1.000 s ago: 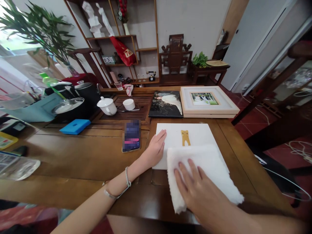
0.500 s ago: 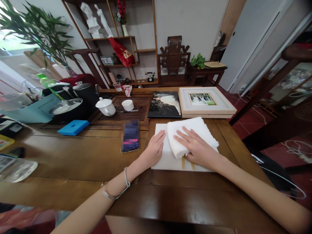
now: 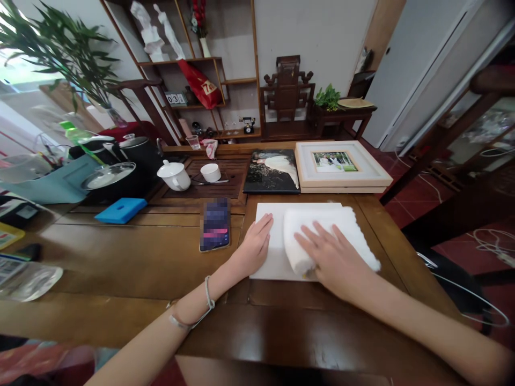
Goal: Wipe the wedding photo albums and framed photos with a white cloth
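Observation:
A folded white towel (image 3: 325, 220) lies on a flat white board (image 3: 276, 260) near the table's front edge. Spread across the towel's top is my right hand (image 3: 336, 257), palm down with fingers apart; it is slightly blurred, and its thumb is mostly hidden. My left hand (image 3: 255, 244) rests along the board's left edge, fingers stretched out and flat, gripping nothing. The towel reaches past the right side of the board and covers much of it. Left of my left hand, a phone (image 3: 215, 225) lies face up on the wooden table.
Behind the board are a dark photo panel (image 3: 271, 171) and a pale framed photo (image 3: 344, 166). A lidded white teacup (image 3: 174, 176) and a small white cup (image 3: 211, 172) stand on a tea tray. A blue block (image 3: 121, 210) lies further left. Dark chair parts (image 3: 434, 220) flank the right edge.
My right hand and the towel have slid right and toward me across the board, uncovering more of its left part. The two yellowish strips near the front are now hidden. My left hand stays put.

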`<state>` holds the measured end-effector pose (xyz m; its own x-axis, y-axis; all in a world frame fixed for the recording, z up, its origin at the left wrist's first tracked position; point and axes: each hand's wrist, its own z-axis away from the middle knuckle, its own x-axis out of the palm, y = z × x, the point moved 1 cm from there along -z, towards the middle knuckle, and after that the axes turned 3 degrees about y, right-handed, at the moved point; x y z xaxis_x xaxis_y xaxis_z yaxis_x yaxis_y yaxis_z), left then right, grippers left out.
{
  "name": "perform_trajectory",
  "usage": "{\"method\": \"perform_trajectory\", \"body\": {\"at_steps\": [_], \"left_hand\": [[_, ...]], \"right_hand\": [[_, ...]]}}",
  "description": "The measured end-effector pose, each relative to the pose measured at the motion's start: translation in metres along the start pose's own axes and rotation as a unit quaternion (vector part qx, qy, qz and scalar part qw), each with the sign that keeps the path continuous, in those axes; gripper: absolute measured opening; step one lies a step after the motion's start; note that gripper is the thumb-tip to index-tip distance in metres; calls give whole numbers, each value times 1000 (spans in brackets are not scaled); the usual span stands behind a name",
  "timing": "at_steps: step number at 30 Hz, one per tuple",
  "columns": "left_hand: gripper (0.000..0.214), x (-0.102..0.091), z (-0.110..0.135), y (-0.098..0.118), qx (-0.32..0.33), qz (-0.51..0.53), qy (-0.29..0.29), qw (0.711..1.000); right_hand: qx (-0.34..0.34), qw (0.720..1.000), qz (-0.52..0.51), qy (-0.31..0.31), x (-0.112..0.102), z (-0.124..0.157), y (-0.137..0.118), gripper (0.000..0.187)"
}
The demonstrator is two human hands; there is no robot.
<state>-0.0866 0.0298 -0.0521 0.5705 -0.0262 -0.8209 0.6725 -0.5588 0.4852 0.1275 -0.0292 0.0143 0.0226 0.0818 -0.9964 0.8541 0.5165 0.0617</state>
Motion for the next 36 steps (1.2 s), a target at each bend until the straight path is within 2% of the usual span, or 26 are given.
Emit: {"method": "perform_trajectory", "body": {"at_steps": [3, 5, 8, 12, 15, 17, 20, 22, 24, 27, 29, 32, 36], "left_hand": [[49, -1, 0, 1, -4, 1, -4, 1000], [49, 0, 0, 1, 0, 4, -2, 1000], [48, 0, 0, 1, 2, 7, 5, 1000], [48, 1, 1, 0, -3, 7, 1, 1000], [49, 1, 1, -1, 3, 8, 4, 1000], [49, 1, 1, -1, 6, 9, 7, 1000], [48, 0, 1, -2, 7, 10, 9, 1000], [48, 0, 1, -2, 8, 11, 10, 1000], [49, 0, 1, -2, 7, 10, 10, 1000], [49, 0, 1, -1, 4, 11, 10, 1000], [49, 1, 1, 0, 5, 12, 10, 1000], [49, 1, 2, -1, 8, 13, 12, 1000], [48, 1, 2, -1, 10, 13, 12, 1000]], "right_hand": [[38, 999, 25, 29, 5, -26, 19, 66], [35, 998, 39, 22, 6, -26, 17, 66], [-1, 998, 58, 5, 6, 2, -6, 66], [-102, 992, 56, 48, 6, 56, -40, 67], [-124, 990, 17, 65, -3, 69, -45, 65], [-108, 992, -17, 55, -12, 58, -37, 63], [-55, 997, -54, 29, -19, 25, -17, 55], [-23, 997, -61, 30, -13, 3, 0, 52], [-3, 997, -58, 44, -2, -14, 16, 59], [15, 997, -60, 43, 10, -24, 31, 69], [17, 998, -65, 15, 8, -17, 29, 69], [-20, 997, -63, -32, -5, 13, 12, 69], [-99, 994, -51, -22, -20, 58, -15, 73]]}}
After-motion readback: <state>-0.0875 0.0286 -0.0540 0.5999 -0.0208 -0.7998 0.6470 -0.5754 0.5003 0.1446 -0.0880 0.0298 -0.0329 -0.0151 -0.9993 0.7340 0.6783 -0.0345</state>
